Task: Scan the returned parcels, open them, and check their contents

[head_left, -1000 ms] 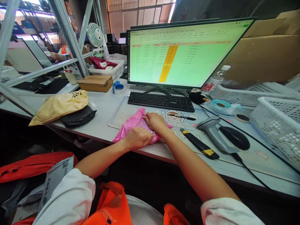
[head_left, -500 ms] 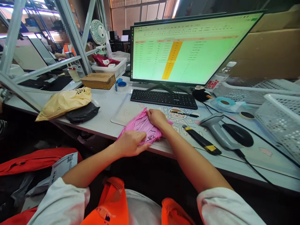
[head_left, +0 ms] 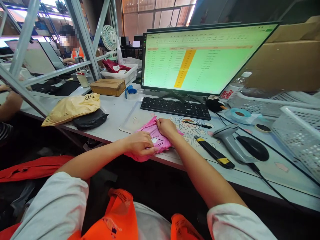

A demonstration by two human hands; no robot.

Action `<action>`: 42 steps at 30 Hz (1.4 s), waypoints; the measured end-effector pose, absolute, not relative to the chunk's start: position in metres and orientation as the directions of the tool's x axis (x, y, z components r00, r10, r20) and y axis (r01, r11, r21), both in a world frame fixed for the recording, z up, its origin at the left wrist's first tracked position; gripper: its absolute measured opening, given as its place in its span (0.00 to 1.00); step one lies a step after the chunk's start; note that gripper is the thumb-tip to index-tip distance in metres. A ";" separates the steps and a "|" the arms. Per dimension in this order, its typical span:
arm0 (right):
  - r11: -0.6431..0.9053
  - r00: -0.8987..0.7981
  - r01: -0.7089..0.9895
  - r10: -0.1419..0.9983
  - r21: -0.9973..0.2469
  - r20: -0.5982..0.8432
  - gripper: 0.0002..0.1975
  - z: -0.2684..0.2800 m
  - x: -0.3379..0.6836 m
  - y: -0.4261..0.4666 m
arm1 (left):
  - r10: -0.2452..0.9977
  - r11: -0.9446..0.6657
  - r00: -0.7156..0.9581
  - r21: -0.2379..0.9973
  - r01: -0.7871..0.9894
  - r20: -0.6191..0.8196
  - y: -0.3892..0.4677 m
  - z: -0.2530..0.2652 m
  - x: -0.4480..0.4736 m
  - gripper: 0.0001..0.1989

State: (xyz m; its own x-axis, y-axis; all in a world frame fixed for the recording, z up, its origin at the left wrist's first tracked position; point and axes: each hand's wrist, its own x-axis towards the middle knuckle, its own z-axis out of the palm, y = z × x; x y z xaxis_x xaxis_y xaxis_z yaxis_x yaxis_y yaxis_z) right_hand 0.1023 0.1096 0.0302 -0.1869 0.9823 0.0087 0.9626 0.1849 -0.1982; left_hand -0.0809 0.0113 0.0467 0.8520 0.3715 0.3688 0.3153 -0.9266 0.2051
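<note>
A crumpled pink plastic mailing bag lies at the front edge of the desk, over the mat. My left hand is closed on its near left side, the thumb pointing right across the plastic. At the far side of the bag, my right hand grips the film in a fist. A patch of white shows between the hands on the bag; what it is I cannot make out. Right of the bag lie a black and yellow utility knife and a black pen.
A yellow mailing bag and a black one lie to the left, near a cardboard box. Behind the keyboard stands a monitor. A grey barcode scanner, a mouse and white baskets are at right.
My left hand has pulled left and turned, dragging the near side of the pink bag over the desk edge. My right hand keeps its hold. The view has tilted slightly up.
</note>
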 end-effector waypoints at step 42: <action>0.792 -0.752 0.600 0.607 -0.116 0.255 0.15 0.029 0.101 0.085 | 0.898 -0.433 0.388 0.260 0.863 0.208 0.023 0.056 -0.082 0.17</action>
